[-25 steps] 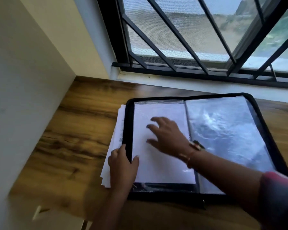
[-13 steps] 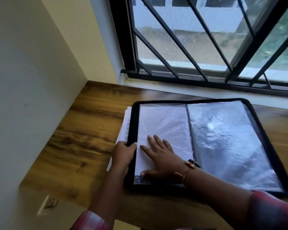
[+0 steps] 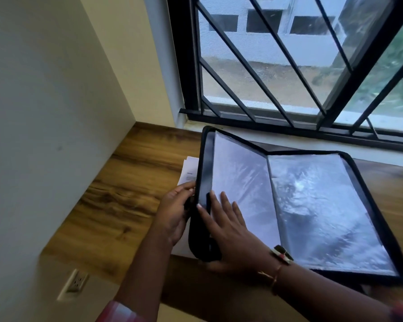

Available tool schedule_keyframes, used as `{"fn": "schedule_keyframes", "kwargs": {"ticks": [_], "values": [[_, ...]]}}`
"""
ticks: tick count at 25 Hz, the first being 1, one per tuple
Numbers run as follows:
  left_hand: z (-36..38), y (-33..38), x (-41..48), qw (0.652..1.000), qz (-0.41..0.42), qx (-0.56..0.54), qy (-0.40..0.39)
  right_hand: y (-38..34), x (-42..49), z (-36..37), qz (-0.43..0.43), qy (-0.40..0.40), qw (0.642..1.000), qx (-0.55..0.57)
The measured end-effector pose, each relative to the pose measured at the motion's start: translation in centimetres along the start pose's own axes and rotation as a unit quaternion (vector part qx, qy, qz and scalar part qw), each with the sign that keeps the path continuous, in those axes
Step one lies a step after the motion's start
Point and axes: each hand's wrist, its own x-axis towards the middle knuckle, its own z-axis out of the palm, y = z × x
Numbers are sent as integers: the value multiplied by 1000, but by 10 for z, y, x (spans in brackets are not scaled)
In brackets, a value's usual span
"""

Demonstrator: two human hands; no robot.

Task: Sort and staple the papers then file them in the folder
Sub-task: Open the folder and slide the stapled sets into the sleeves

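Folder (image 3: 205,168): one, black, zip-edged, lying open on the wooden desk (image 3: 126,182) just below the barred window (image 3: 289,77). Two halves: right one flat on the desk, left one lifted off it and tilted. Two clear plastic pockets on show, one per half. One white sheet (image 3: 237,173) inside the left pocket; right pocket glossy with glare, contents impossible to tell.

Papers (image 3: 188,169): one loose stack, lying under the raised left half and poking out past its left edge. Printed lines on the top page; number of pages not countable.

Two hands in view. Left hand (image 3: 176,212) curled round the folder's outer left edge, gripping the raised cover from outside. Right hand (image 3: 230,231) spread flat, fingers straight, pressing on the lower part of the left pocket, fingertips reaching the black border, grasping nothing.

One thin bracelet (image 3: 275,277) on the right wrist, one small ornament just beside it. One wall socket (image 3: 76,283) in the wall below the desk edge, lower left. Two pink checked cuffs at the bottom edge, one per arm.
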Motion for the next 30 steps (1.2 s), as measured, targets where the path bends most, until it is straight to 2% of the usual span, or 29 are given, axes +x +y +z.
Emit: {"fn": "schedule_keyframes", "kwargs": {"ticks": [2,3,4,6,7,8,14,19,23,27,30], "values": [[-9,-11,5,998,20,58,-8,0,-4,5,-4,30,999,14],[-18,-21,16,986,44,158,23,2,-7,7,-7,54,998,24],[-27,-32,28,949,61,300,72,3,-10,9,-8,78,996,36],[-42,-48,45,826,51,541,149,6,-13,12,-11,117,991,59],[-47,-54,50,785,38,595,165,7,-14,12,-12,130,989,68],[-51,-58,54,769,31,615,172,7,-14,11,-13,139,987,74],[-64,-54,71,807,37,566,162,6,-11,17,-15,130,989,66],[-73,-42,75,827,30,540,150,3,0,27,-6,76,997,23],[-82,-39,78,846,29,499,183,0,10,38,12,27,999,-16],[-78,-34,78,869,60,453,189,-2,17,47,20,4,999,-44],[-64,-20,80,888,80,424,160,-2,19,50,22,11,998,-50]]}}
